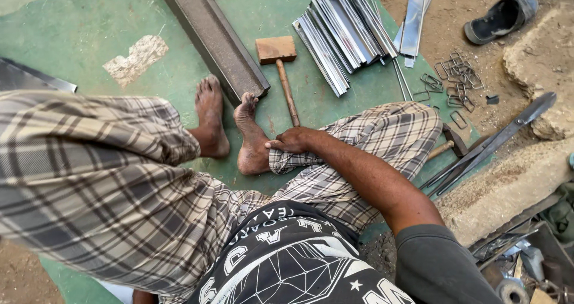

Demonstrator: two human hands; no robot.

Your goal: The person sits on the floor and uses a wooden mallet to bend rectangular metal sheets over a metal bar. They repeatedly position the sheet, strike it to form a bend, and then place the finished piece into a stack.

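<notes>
Right hand (291, 141) at centre, fingers curled shut on wooden mallet (281, 70) handle's near end | mallet head at 12 o'clock beside steel bar (212, 38) | folded metal strips (341, 35) at 1 o'clock, within reach | left hand unseen

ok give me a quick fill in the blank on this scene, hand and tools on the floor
1. The right hand rests on the person's ____ trouser leg, near the handle end of the mallet.
2. The mallet's head is made of ____.
3. The steel bar ends next to the person's bare ____.
4. The long shears lie on the person's ____ side.

Missing words: checked; wood; feet; right
</notes>
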